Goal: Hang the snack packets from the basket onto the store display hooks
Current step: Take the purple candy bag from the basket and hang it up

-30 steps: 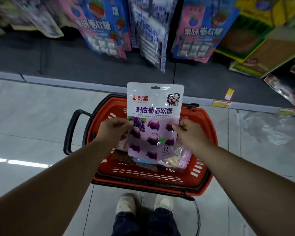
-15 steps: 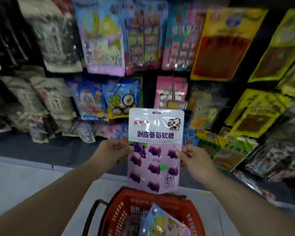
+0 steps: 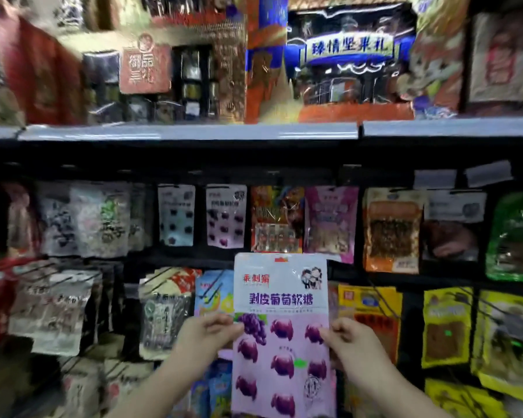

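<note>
A white and lilac grape gummy packet [image 3: 281,333] is held upright in front of the display wall, low in the middle of the view. My left hand [image 3: 207,336] pinches its left edge and my right hand [image 3: 352,342] pinches its right edge. The hang hole at the packet's top sits just below the upper row of hooks. A matching grape packet [image 3: 225,215] hangs in that upper row, up and to the left of the held one. The basket is out of view.
Rows of snack packets hang on wire hooks across the dark wall: a pale blue packet [image 3: 176,215], a pink one [image 3: 331,221], orange [image 3: 391,230] and yellow ones [image 3: 447,327]. A grey shelf edge [image 3: 194,131] above carries gift boxes [image 3: 349,55].
The view has swung up from the red basket on the floor to the display wall. Both hands have raised the grape packet up toward the hook rows.
</note>
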`<state>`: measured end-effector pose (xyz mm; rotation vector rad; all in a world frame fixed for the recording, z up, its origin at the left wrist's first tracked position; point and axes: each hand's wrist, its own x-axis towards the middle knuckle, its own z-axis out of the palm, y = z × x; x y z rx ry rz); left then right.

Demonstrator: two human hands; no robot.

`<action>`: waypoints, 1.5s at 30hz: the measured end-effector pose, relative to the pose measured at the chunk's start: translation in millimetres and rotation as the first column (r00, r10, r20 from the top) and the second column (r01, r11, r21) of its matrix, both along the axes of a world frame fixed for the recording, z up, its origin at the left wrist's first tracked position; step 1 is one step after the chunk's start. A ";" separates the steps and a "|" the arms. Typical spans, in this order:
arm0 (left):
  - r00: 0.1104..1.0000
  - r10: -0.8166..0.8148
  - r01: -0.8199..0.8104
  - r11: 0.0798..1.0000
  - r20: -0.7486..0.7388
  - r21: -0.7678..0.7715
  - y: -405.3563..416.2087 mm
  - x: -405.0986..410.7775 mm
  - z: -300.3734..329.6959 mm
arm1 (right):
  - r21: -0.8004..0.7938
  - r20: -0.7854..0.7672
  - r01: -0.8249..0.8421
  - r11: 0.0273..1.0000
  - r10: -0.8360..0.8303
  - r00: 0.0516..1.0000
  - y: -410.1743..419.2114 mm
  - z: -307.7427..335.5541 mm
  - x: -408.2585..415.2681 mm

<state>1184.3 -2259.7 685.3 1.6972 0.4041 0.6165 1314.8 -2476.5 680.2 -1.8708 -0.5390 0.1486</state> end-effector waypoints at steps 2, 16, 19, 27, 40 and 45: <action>1.000 0.015 -0.017 0.998 0.027 0.054 3.6 -5.0 25.8 | 0.015 0.036 -0.009 1.000 0.008 0.999 4.0 26.7 -6.4; 0.990 0.055 -0.090 0.958 0.133 0.271 19.3 -4.8 115.1 | 0.129 0.182 -0.104 0.986 0.080 0.980 26.6 115.3 6.0; 0.990 0.069 -0.100 0.956 0.119 0.276 22.9 9.1 123.1 | 0.121 0.193 -0.134 0.984 0.109 0.975 30.8 123.1 24.2; 0.988 0.141 -0.153 0.955 0.063 0.254 47.4 24.3 113.4 | 0.050 0.241 -0.170 0.984 0.153 0.958 68.9 122.0 55.6; 0.977 0.208 -0.211 0.944 0.039 0.252 184.5 40.7 115.1 | 0.006 0.223 -0.144 0.990 0.139 0.965 219.4 118.4 62.8; 0.982 0.182 -0.189 0.949 0.050 0.253 251.0 57.6 121.9 | 0.029 0.209 -0.074 0.997 0.067 0.976 283.7 115.9 67.9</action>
